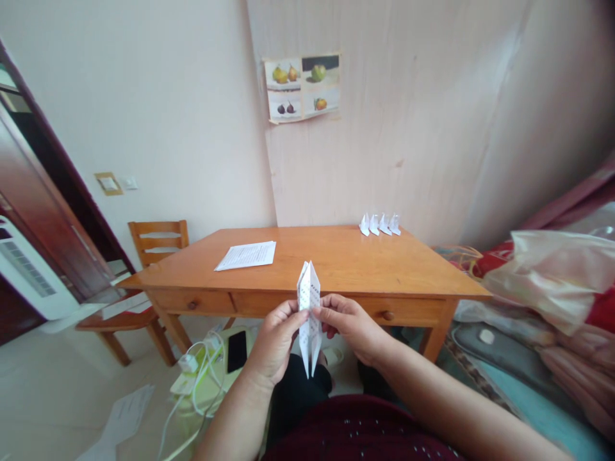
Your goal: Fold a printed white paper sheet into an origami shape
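Observation:
A folded piece of printed white paper (309, 301), long and pointed at both ends, is held upright in front of me. My left hand (276, 342) pinches its left side at mid-height. My right hand (350, 326) pinches the right side, fingers curled around the edge. Both hands are below the front edge of a wooden table (336, 262), over my lap. On the table's far side stand several small folded white paper figures (379, 224) in a row. A flat printed sheet (246, 255) lies on the table's left part.
A wooden chair (144, 282) stands at the table's left end. On the floor lie a green box with a phone and white cables (216, 362) and loose sheets (125, 413). Bedding and a plastic bag (552, 275) fill the right side.

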`<state>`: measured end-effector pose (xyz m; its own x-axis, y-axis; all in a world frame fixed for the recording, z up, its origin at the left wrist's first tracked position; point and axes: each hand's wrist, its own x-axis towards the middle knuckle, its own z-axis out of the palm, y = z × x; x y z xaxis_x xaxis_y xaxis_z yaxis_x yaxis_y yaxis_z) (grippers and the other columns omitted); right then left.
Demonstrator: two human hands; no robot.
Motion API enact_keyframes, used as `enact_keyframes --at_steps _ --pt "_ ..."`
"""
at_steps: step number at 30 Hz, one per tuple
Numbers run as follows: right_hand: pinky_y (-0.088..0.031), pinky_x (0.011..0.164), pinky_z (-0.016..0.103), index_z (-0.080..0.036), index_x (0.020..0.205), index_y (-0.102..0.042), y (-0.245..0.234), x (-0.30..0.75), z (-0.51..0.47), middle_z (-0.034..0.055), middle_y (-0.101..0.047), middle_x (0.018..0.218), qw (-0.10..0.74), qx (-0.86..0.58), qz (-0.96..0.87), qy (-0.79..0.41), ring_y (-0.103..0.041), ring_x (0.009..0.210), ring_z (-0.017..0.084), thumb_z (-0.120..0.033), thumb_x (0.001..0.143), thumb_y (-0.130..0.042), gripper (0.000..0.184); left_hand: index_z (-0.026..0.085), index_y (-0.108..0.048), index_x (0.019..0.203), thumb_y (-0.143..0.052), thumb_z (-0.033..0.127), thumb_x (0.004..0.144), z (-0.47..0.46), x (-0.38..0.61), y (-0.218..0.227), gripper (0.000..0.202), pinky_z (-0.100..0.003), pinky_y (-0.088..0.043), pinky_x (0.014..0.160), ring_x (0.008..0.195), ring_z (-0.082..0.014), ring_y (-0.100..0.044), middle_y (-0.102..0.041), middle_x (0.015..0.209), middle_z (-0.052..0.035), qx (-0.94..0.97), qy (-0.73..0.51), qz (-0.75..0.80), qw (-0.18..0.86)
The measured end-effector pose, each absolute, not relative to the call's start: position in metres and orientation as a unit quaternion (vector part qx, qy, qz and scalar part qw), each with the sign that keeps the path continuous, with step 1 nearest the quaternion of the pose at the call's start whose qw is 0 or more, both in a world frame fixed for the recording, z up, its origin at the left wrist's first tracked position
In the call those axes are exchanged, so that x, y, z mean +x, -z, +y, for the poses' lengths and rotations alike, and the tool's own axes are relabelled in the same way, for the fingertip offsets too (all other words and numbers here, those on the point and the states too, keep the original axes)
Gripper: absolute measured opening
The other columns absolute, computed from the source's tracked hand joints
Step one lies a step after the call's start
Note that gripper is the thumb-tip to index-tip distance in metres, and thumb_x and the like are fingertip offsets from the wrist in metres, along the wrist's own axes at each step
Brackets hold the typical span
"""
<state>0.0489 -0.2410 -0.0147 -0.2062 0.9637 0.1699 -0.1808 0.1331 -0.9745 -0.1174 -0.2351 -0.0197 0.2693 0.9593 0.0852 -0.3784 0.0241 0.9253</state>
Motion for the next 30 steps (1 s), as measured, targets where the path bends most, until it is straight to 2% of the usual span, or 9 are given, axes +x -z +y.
enact_keyframes --at_steps 4,8,12,21,30 --pt "-0.039 0.057 0.027 -0.019 0.086 -0.065 0.015 0.049 -0.240 0.0008 -0.062 0.075 0.505 -0.365 -0.549 -0.557 -0.052 0.065 0.013 -0.043 0.078 -0.078 0.028 0.013 -0.069 0.109 -0.078 0.034 0.080 -0.234 -0.120 0.021 0.036 -0.032 -0.052 0.074 0.081 -0.0226 -0.071 -0.076 0.094 -0.0109 0.470 -0.520 0.311 0.642" --pt "-0.039 0.058 0.027 -0.019 0.080 -0.064 0.017 0.049 -0.237 -0.0011 -0.059 0.069 0.513 -0.359 -0.541 -0.562 -0.049 0.060 0.012 -0.039 0.079 -0.078 0.024 0.013 -0.068 0.115 -0.078 0.030 0.081 -0.236 -0.124 0.019 0.040 -0.036 -0.052 0.084 0.091 -0.0240 -0.071 -0.075 0.102 -0.0127 0.487 -0.510 0.297 0.644" --pt "-0.037 0.057 0.027 -0.019 0.079 -0.064 0.019 0.051 -0.235 -0.0018 -0.058 0.067 0.521 -0.343 -0.531 -0.573 -0.047 0.058 0.011 -0.037 0.079 -0.078 0.023 0.014 -0.069 0.116 -0.077 0.028 0.081 -0.236 -0.126 0.017 0.039 -0.038 -0.050 0.092 0.098 -0.0252 -0.070 -0.076 0.103 -0.0120 0.507 -0.510 0.285 0.634" --pt "-0.035 0.057 0.026 -0.017 0.081 -0.066 0.025 0.050 -0.232 -0.0017 -0.057 0.065 0.519 -0.335 -0.515 -0.595 -0.045 0.057 0.010 -0.040 0.082 -0.077 0.026 0.014 -0.068 0.117 -0.075 0.030 0.083 -0.232 -0.127 0.022 0.038 -0.037 -0.051 0.089 0.092 -0.0234 -0.069 -0.074 0.108 -0.0129 0.508 -0.511 0.290 0.630" --pt "-0.033 0.056 0.025 -0.017 0.080 -0.066 0.026 0.045 -0.230 -0.0023 -0.056 0.064 0.523 -0.328 -0.497 -0.610 -0.044 0.056 0.009 -0.037 0.081 -0.079 0.024 0.014 -0.069 0.114 -0.075 0.025 0.082 -0.234 -0.128 0.022 0.035 -0.036 -0.050 0.090 0.098 -0.0231 -0.068 -0.074 0.106 -0.0123 0.502 -0.529 0.288 0.620"
